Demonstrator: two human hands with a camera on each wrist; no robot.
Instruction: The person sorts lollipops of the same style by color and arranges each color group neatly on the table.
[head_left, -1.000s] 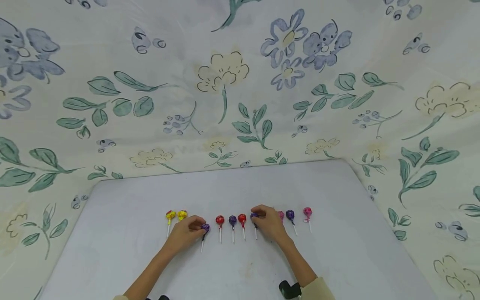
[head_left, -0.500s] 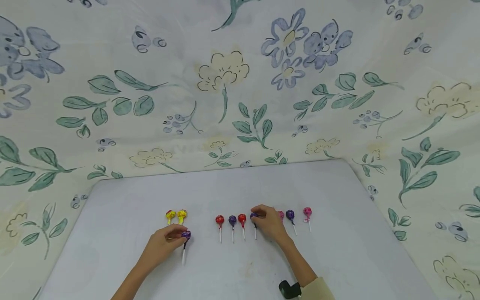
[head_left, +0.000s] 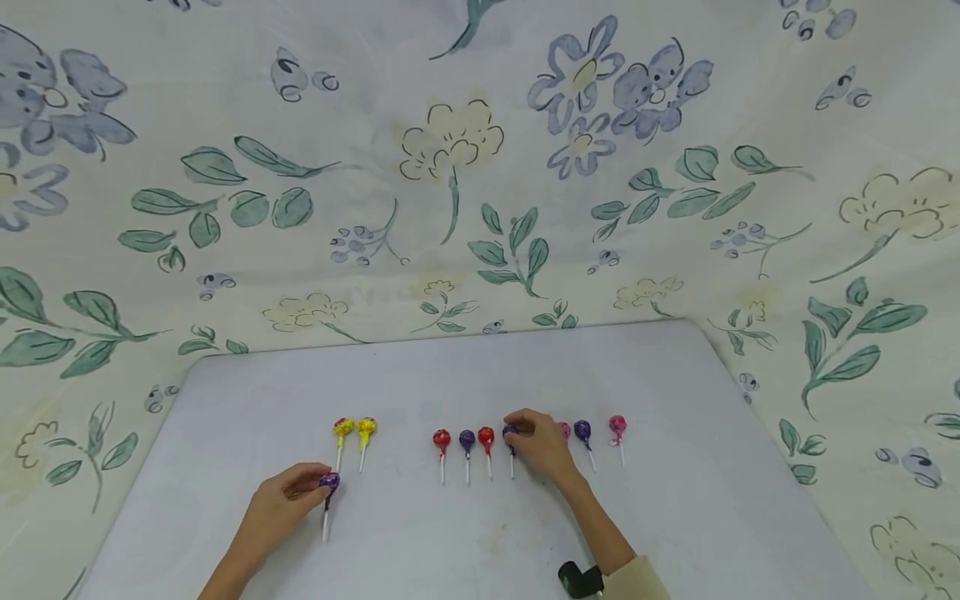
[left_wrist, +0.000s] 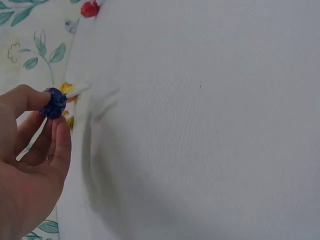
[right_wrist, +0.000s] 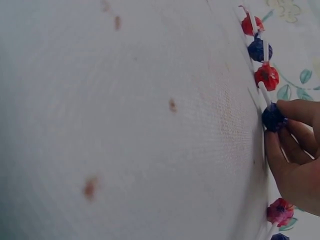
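Apparently I'm arranging: left hand point(head_left: 274, 505) pinches a purple lollipop point(head_left: 329, 481), right hand point(head_left: 543, 447) another lollipop point(right_wrist: 273, 118). Likely next: lower the left one.

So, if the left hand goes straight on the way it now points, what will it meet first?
Probably one of the two yellow lollipops, ahead of the left hand and its purple lollipop; height is unclear, so it might pass above.
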